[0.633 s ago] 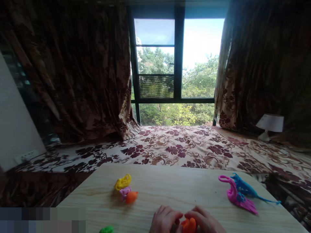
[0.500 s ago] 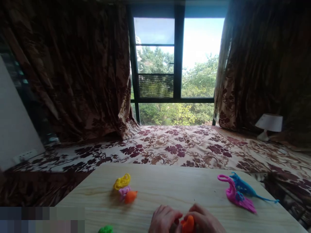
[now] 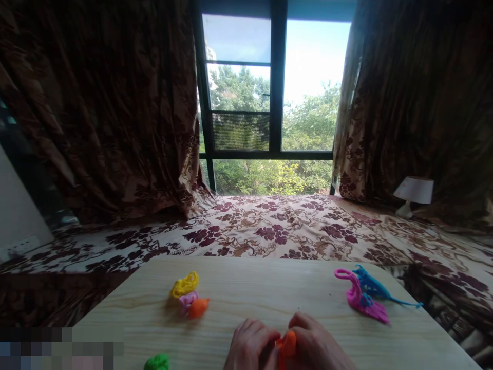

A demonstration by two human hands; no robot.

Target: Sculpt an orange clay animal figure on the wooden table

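Note:
At the near edge of the wooden table [image 3: 246, 280], both of my hands meet around a lump of orange modelling clay [image 3: 288, 345]. My left hand [image 3: 250, 345] has its fingers curled against the clay's left side. From the right, my right hand [image 3: 316, 343] presses on it with bent fingers. Part of the clay is covered by the fingers, and its lower end runs out of view. To the left lie a yellow clay piece [image 3: 185, 285], a pink one [image 3: 188, 302] and another orange one [image 3: 199, 308], touching one another.
A green clay lump [image 3: 157, 362] sits at the near left. A magenta clay shape [image 3: 362, 300] and a blue clay shape [image 3: 373, 285] lie at the right. Behind the table are a flowered cloth [image 3: 265, 226], a white lamp [image 3: 415, 191], curtains [image 3: 134, 113] and a window [image 3: 278, 82].
The view has shifted slightly, so everything appears a little further left and higher. My hands stay on the orange clay, with small shifts of the fingers.

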